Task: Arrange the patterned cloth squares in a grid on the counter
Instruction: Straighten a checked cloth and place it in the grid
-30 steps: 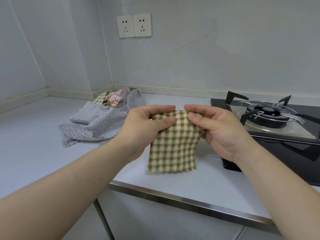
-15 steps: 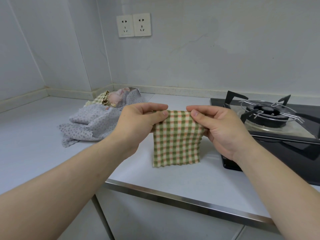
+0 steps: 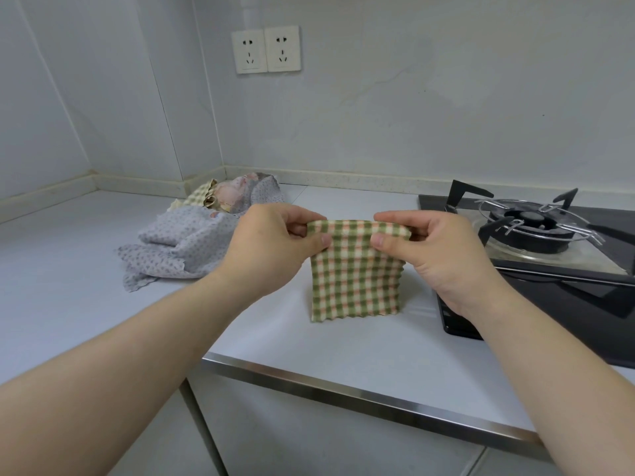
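A green, pink and cream checked cloth square (image 3: pixel 355 280) hangs upright over the white counter (image 3: pixel 68 276), its zigzag lower edge just above the surface. My left hand (image 3: pixel 275 249) pinches its top left corner and my right hand (image 3: pixel 436 249) pinches its top right corner, thumbs in front. A heap of other cloth squares (image 3: pixel 192 245) lies behind my left hand: grey dotted pieces on top, a floral one and a pale checked one at the back near the wall corner.
A black gas hob (image 3: pixel 536 242) with a metal pan support sits on the counter right beside my right hand. The counter's steel front edge (image 3: pixel 343 396) runs below the cloth. Two wall sockets (image 3: pixel 266 49) are above.
My hands have spread the checked cloth's top edge wider and shifted it slightly right and down toward the counter; it now hangs flatter.
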`<state>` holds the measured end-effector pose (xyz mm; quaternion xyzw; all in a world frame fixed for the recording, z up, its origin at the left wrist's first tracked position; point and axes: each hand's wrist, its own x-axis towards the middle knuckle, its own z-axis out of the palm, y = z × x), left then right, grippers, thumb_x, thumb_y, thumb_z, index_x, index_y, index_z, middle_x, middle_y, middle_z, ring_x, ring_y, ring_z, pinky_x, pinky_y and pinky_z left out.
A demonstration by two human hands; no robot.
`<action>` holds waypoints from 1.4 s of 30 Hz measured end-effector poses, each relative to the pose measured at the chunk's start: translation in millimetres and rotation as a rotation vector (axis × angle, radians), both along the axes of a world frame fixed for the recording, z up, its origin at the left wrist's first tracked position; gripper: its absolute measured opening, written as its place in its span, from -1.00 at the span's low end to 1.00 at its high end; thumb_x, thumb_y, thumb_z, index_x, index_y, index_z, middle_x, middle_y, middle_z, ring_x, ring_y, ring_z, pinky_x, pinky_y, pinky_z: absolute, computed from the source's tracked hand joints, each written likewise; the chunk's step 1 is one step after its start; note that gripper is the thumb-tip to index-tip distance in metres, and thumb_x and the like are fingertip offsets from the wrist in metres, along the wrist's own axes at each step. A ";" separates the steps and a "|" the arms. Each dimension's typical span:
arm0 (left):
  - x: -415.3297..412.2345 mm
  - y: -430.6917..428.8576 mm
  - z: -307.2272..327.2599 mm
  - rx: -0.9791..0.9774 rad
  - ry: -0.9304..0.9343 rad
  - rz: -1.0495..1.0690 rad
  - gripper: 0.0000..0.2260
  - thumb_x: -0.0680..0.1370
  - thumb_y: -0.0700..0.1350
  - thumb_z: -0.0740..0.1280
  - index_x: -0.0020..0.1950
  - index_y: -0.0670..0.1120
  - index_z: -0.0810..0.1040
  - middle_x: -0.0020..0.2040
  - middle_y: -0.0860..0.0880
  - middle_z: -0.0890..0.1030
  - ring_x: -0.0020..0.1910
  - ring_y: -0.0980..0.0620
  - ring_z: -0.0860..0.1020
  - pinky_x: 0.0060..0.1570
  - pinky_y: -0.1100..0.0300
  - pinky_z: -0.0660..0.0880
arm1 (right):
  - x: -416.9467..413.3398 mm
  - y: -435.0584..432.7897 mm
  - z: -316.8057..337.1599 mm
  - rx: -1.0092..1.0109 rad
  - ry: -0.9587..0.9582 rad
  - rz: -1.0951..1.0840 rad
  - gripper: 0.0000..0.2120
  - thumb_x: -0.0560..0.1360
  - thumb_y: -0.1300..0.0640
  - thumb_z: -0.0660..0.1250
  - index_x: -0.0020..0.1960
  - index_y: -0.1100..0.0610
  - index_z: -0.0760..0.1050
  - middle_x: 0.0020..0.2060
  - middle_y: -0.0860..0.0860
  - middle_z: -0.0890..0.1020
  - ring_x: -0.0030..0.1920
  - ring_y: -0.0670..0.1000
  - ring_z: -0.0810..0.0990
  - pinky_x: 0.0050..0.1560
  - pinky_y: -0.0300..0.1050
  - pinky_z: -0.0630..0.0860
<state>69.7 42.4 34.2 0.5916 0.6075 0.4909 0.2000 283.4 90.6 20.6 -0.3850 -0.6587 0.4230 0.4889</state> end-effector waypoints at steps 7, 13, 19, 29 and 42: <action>2.4 -1.0 -2.6 0.102 0.171 0.030 -0.93 0.51 -0.05 0.51 -0.11 0.07 0.64 -0.14 0.14 0.59 -0.25 0.23 0.53 -0.21 0.33 0.44 | -0.8 2.3 -3.1 0.170 -0.178 -0.141 -0.85 0.41 0.09 0.58 -0.11 -0.13 0.67 -0.01 -0.03 0.65 -0.02 -0.06 0.59 0.05 -0.23 0.53; 11.2 -8.9 0.4 0.211 0.221 -0.118 -0.89 0.55 -0.11 0.45 -0.02 0.07 0.57 -0.14 0.17 0.64 -0.07 0.24 0.58 -0.02 0.33 0.48 | -5.7 -3.4 -6.2 0.437 -0.346 -0.044 -0.86 0.47 -0.02 0.52 -0.04 -0.23 0.62 0.04 -0.19 0.60 0.16 -0.16 0.54 0.18 -0.27 0.44; 11.3 -7.1 -6.7 0.054 0.031 -0.140 -0.60 0.44 0.01 0.58 0.06 0.07 0.38 -0.04 -0.02 0.68 -0.06 -0.02 0.65 -0.04 0.02 0.61 | -3.6 -3.9 -2.5 0.263 -0.136 0.005 -0.96 0.56 0.09 0.45 -0.06 -0.02 0.67 -0.18 -0.13 0.73 -0.16 -0.15 0.68 -0.12 -0.25 0.59; 5.6 -2.1 -11.1 0.013 -0.132 -0.071 -0.82 0.58 -0.14 0.44 0.03 0.02 0.44 -0.19 -0.02 0.70 -0.16 -0.09 0.66 -0.22 0.01 0.51 | -3.0 1.8 -3.3 0.015 0.043 -0.014 -0.88 0.58 0.17 0.42 0.11 0.12 0.62 -0.08 0.01 0.75 -0.03 0.02 0.73 0.10 0.05 0.65; 0.7 0.0 -10.1 0.144 -0.034 -0.110 -0.81 0.68 -0.17 0.25 0.12 0.15 0.49 -0.31 -0.05 0.44 -0.35 -0.04 0.41 -0.39 -0.02 0.41 | -3.3 -0.1 -10.2 0.249 -0.191 0.048 -0.63 0.56 0.00 0.43 0.25 -0.32 0.39 -0.08 -0.01 0.69 -0.13 0.21 0.68 0.05 0.26 0.61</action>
